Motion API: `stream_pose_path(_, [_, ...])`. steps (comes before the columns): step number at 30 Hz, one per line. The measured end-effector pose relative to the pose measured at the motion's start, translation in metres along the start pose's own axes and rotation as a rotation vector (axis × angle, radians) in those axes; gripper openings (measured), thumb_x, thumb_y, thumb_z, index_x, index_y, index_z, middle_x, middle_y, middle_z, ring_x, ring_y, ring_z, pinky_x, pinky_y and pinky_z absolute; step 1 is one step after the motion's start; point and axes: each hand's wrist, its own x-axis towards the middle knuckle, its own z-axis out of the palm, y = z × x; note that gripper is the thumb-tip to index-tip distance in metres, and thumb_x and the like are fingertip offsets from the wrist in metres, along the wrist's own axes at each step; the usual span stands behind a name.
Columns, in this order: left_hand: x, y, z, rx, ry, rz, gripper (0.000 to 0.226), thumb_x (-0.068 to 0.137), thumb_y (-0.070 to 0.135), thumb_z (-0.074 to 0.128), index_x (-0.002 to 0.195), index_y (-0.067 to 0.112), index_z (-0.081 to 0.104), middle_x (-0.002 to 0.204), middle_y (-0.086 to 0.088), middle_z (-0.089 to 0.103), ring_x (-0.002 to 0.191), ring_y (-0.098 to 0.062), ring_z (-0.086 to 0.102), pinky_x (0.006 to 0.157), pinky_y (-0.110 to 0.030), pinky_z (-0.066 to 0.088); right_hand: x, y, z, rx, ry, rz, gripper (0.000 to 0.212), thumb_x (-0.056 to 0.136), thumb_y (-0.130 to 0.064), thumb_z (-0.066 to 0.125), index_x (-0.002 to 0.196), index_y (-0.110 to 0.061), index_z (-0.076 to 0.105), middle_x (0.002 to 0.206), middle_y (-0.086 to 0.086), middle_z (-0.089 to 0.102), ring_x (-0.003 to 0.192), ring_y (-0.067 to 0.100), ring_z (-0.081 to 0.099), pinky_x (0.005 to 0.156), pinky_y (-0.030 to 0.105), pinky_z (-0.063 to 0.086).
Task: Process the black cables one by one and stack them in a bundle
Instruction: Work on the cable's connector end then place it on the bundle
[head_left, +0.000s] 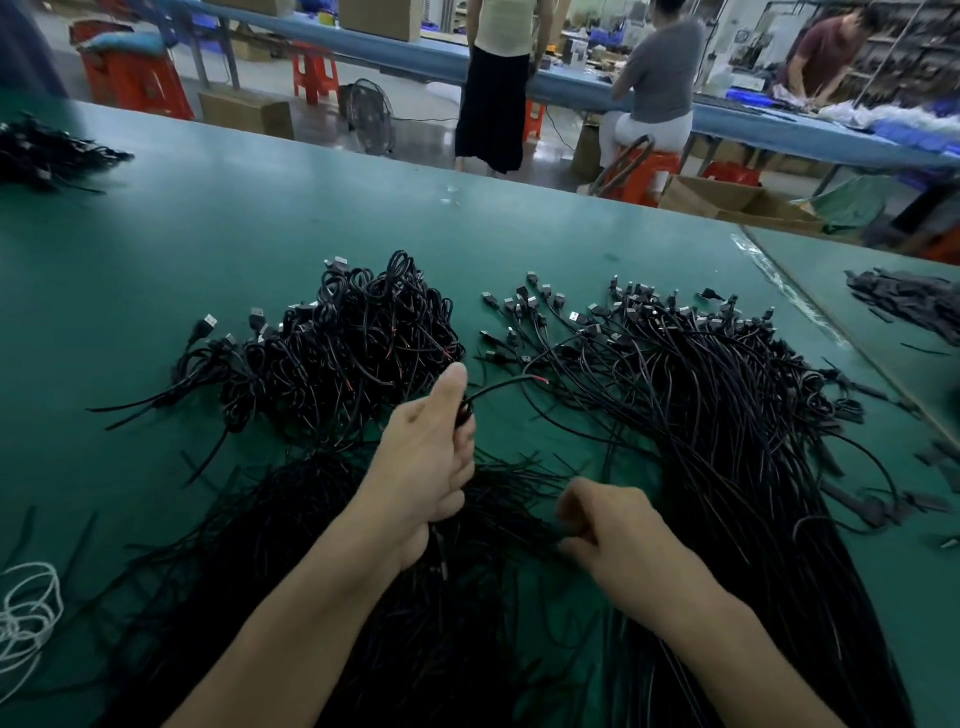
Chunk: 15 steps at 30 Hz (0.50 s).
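Black rubber-sheathed thin cable (498, 387), probably light and floppy, sits mid-frame gripped in the left hand (426, 457), its bare end poking out; best held where it bunches. The right hand (608, 525) curls below centre over loose black strands (467, 597); its grip is unclear.

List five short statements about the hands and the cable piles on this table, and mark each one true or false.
1. The left hand grips a black cable whose bare end sticks out to the right. True.
2. The coiled cable pile lies right of the straight cables. False: it lies left of them.
3. White cable loops lie at the near left. True.
4. The table is red. False: it is green.
5. The right hand lies flat, fingers straight. False: its fingers are curled.
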Motion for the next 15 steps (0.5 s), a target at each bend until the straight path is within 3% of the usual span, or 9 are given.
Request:
stream_pose_path(4, [0.0, -0.001, 0.0, 0.003, 0.05, 0.049, 0.057, 0.095, 0.05, 0.055, 0.047, 0.02, 0.054, 0.04, 0.005, 0.029, 0.034, -0.009, 0.019, 0.035, -0.018, 0.014, -0.003, -0.007, 0.003, -0.03, 0.003, -0.017, 0.01, 0.1, -0.015, 0.049, 0.104, -0.023, 0.046, 0.099, -0.003, 0.054, 0.085, 0.016, 0.056, 0.076, 0.039, 0.055])
stream_pose_path(7, [0.0, -0.003, 0.0, 0.009, 0.079, 0.063, 0.059, 0.096, 0.052, 0.055, 0.045, 0.021, 0.058, 0.041, 0.007, 0.029, 0.035, -0.009, 0.019, 0.035, -0.019, 0.015, -0.004, -0.012, 0.002, -0.107, -0.061, -0.021, 0.014, 0.101, -0.009, 0.04, 0.108, -0.019, 0.044, 0.102, -0.001, 0.051, 0.091, 0.018, 0.052, 0.081, 0.04, 0.052])
stream_pose_path(12, [0.001, -0.002, 0.001, 0.014, 0.077, 0.016, 0.074, 0.101, 0.06, 0.036, 0.041, 0.022, 0.057, 0.043, 0.006, 0.031, 0.034, -0.008, 0.02, 0.034, -0.018, 0.015, -0.015, -0.012, -0.017, -0.155, -0.042, -0.001, 0.025, 0.099, -0.004, 0.036, 0.116, -0.021, 0.046, 0.11, -0.003, 0.048, 0.101, 0.013, 0.046, 0.086, 0.025, 0.043])
stream_pose_path(15, [0.0, -0.002, 0.001, 0.073, 0.021, 0.005, 0.074, 0.104, 0.052, 0.035, 0.042, 0.02, 0.059, 0.041, 0.007, 0.031, 0.034, -0.009, 0.019, 0.035, -0.018, 0.015, -0.023, -0.016, -0.035, -0.097, 0.032, 0.003, 0.023, 0.103, -0.014, 0.036, 0.111, -0.026, 0.055, 0.108, -0.007, 0.05, 0.09, 0.008, 0.051, 0.073, 0.016, 0.043])
